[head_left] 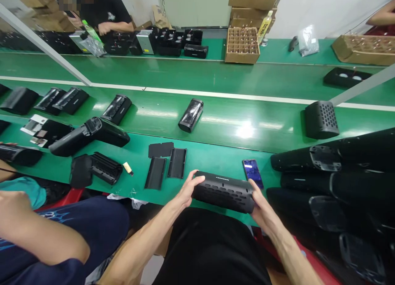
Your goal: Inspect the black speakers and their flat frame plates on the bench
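A black speaker housing [224,192] with rows of slots along its side is held level above the near edge of the green bench [212,153]. Its left end is in the grip of my left hand [187,188], thumb on top. My right hand [258,196] clasps the other end, its fingers partly hidden behind the housing. Just beyond my right hand lies a phone [252,173] with a lit screen. Left of the housing, two black tray-like panels [155,172] and a flat black sheet [160,149] rest on the bench.
Stacked long black housings [327,157] crowd the right side. Across the green conveyor [222,124] sit several black speaker units [191,115] and a perforated one [321,119]. A co-worker's arm [40,235] is close on my left. Another person stands across, near a divided carton [242,45].
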A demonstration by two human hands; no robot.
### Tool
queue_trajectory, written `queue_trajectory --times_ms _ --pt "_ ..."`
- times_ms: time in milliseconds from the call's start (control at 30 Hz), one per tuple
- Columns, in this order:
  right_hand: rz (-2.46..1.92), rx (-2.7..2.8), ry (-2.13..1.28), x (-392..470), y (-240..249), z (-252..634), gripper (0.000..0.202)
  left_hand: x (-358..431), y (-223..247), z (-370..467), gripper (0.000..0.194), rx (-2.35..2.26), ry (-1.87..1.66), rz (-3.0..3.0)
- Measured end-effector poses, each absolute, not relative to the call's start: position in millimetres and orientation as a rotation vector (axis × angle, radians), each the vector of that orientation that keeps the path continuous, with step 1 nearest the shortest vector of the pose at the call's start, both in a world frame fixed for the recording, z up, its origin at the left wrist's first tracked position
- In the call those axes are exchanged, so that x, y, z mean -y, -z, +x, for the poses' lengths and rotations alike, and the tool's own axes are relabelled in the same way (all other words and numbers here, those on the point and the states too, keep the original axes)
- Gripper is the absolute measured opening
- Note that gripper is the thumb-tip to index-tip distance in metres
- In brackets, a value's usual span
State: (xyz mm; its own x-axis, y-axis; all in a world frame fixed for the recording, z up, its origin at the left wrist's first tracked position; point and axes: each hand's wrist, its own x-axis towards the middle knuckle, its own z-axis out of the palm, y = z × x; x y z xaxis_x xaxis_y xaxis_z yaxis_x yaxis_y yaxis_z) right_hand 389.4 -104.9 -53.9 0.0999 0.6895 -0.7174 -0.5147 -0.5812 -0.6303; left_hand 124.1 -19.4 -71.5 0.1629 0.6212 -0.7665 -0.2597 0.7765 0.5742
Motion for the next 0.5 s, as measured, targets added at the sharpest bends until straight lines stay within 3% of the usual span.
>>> queue_trajectory --times_ms 200,333,500 --pt "-1.353 0.512 -1.297 99 77 332 0.118 42 74 157 0.061 -0.892 -0.590 0.007" --pt "-1.509 0.979 -1.230 72 34 368 0.121 33 65 152 0.070 -0.915 -0.437 0.317" --pt "-1.930 1.868 -1.177 71 -29 393 0.117 -5 26 128 0.093 -0.890 -0.577 0.899"
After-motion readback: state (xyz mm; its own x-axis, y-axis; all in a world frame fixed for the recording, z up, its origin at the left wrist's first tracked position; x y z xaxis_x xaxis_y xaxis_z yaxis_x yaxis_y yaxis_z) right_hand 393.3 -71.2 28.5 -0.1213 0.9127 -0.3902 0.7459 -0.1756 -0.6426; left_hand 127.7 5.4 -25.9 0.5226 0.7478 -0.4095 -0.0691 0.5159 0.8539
